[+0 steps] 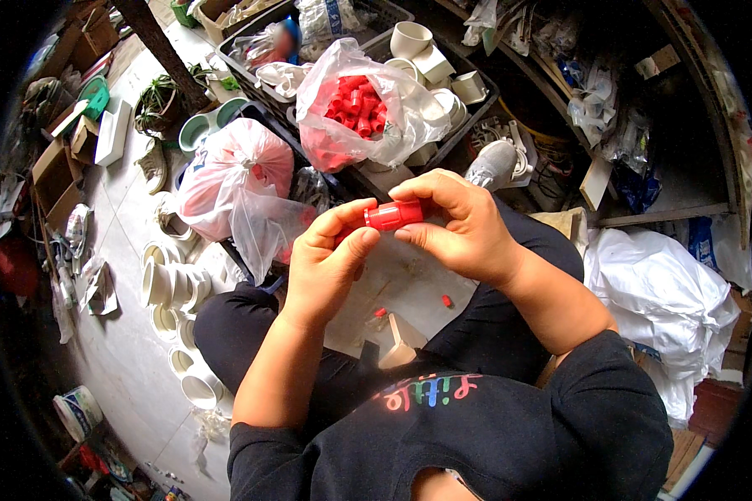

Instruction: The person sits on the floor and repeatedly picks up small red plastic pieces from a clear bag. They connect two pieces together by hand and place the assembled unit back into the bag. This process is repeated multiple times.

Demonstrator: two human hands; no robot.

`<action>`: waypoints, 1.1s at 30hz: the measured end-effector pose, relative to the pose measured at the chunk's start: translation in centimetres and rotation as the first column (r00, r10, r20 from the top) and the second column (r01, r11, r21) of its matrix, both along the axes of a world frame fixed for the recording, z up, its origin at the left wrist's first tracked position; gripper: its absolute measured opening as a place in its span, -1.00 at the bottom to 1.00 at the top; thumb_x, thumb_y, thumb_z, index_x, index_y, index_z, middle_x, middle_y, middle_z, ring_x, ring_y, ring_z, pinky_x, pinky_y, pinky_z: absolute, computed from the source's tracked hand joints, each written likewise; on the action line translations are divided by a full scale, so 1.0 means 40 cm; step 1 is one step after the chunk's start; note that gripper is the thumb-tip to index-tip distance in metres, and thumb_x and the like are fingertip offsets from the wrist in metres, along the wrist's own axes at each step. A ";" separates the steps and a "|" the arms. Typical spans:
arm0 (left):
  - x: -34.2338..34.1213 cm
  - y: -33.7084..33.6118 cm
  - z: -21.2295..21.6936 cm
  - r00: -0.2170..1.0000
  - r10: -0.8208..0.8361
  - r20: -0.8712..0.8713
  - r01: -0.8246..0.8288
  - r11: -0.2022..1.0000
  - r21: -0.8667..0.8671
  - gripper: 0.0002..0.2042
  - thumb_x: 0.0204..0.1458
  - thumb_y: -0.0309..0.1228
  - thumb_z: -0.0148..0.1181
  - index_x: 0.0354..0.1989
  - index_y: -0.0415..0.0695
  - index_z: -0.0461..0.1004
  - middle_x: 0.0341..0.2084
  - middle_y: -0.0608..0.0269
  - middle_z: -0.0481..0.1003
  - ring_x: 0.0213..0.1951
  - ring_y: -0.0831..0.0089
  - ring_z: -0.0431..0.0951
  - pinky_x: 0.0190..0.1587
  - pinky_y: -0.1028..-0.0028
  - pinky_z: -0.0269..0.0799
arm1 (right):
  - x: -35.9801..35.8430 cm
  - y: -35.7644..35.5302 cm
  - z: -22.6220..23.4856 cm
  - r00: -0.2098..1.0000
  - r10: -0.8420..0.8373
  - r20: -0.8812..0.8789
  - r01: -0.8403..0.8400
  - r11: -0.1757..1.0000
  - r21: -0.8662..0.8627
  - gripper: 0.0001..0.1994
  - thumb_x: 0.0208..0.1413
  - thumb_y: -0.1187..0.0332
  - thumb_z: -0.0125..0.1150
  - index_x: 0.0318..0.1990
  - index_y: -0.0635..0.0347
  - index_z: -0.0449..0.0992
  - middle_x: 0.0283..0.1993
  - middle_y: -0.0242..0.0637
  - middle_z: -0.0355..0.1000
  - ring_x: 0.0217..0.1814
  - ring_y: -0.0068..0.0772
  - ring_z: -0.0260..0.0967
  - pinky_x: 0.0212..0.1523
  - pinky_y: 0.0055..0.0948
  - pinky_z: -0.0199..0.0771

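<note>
A short red plastic cylinder (393, 215) with a ridged collar is held level between my two hands, above my crossed legs. My left hand (327, 260) pinches its left end with thumb and fingers. At the other end, my right hand (466, 224) grips it between thumb and forefinger, hiding part of that end. Just beyond my hands, an open clear plastic bag (309, 117) holds many similar red plastic parts (358, 104). Left of it sits a tied bag (241, 171) with reddish contents showing through. Two small red pieces, one a red stub (447, 301), lie on the floor below my hands.
Black crates (244, 71) stand ahead, one with white pipe fittings (430, 63). More white fittings (171, 284) line the floor at left. A grey shoe (493, 163) rests ahead right. A large white sack (656, 288) lies at right, and wooden shelving (668, 215) rises behind it.
</note>
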State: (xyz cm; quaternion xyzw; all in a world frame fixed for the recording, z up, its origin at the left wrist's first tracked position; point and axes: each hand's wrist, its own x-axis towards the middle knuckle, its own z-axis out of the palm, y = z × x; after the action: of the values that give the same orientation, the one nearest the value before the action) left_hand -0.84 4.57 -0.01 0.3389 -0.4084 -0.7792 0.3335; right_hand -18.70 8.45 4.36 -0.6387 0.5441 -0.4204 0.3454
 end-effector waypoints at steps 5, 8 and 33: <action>0.001 0.001 -0.002 1.000 0.006 -0.017 -0.006 1.000 -0.013 -0.69 -0.01 -0.44 0.16 -0.05 -0.16 0.39 -0.42 0.44 0.44 -0.57 0.78 0.25 -0.56 0.75 0.13 | -0.003 0.000 -0.006 0.999 -0.001 0.034 0.000 0.999 0.038 -0.74 -0.15 0.57 0.26 -0.23 0.27 0.43 -0.31 -0.35 0.35 -0.28 -0.58 0.34 -0.22 -0.61 0.37; -0.007 0.007 -0.001 0.998 0.058 -0.014 -0.059 0.990 -0.132 -0.67 -0.02 -0.47 0.16 -0.04 -0.17 0.38 -0.38 0.42 0.44 -0.51 0.77 0.29 -0.49 0.75 0.18 | 0.004 0.001 -0.014 0.980 -0.044 0.197 0.018 0.991 0.130 -0.76 -0.08 0.50 0.23 -0.20 0.26 0.40 -0.37 -0.38 0.36 -0.34 -0.60 0.34 -0.27 -0.62 0.37; -0.015 0.006 -0.034 0.995 0.094 0.030 -0.085 0.968 -0.238 -0.68 -0.05 -0.51 0.17 -0.07 -0.23 0.41 -0.27 0.35 0.41 -0.30 0.65 0.36 -0.21 0.67 0.26 | 0.006 -0.008 -0.017 0.902 -0.055 0.428 -0.090 0.946 0.311 -0.58 -0.12 0.42 0.30 -0.11 0.25 0.27 -0.23 -0.34 0.32 -0.24 -0.59 0.30 -0.19 -0.57 0.35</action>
State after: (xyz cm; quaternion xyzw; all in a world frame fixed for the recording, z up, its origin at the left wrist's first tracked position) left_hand -1.44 4.83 -1.37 0.3309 -0.4893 -0.7021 0.3977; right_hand -18.48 8.12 3.67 -0.4694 0.5098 -0.4532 0.5608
